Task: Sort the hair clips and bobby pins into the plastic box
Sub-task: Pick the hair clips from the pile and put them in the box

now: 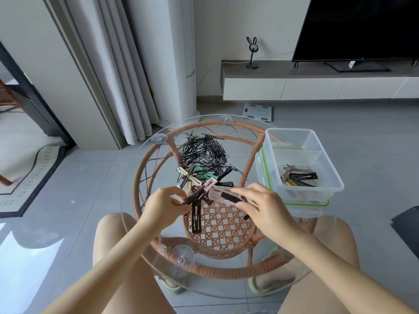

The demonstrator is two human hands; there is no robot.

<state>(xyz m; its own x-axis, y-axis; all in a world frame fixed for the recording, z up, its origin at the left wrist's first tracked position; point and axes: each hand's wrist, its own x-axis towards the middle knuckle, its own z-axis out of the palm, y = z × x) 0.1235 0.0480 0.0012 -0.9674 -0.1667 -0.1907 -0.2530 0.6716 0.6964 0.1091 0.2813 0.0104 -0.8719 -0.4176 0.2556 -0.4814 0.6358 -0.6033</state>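
The round clear glass tabletop [226,286] rests on a woven pinkish-brown rattan frame [137,177]. A clear rectangular plastic box [335,177] with an inner divider stands on a clear lid with a green seal [306,203], which lies flat on the glass. Left of the box, on its far side, lies a tangled pile of thin black bobby pins [201,152]. Left of the box and nearer lies a loose heap of flat snap hair clips [192,180] in cream, green, pink and black.
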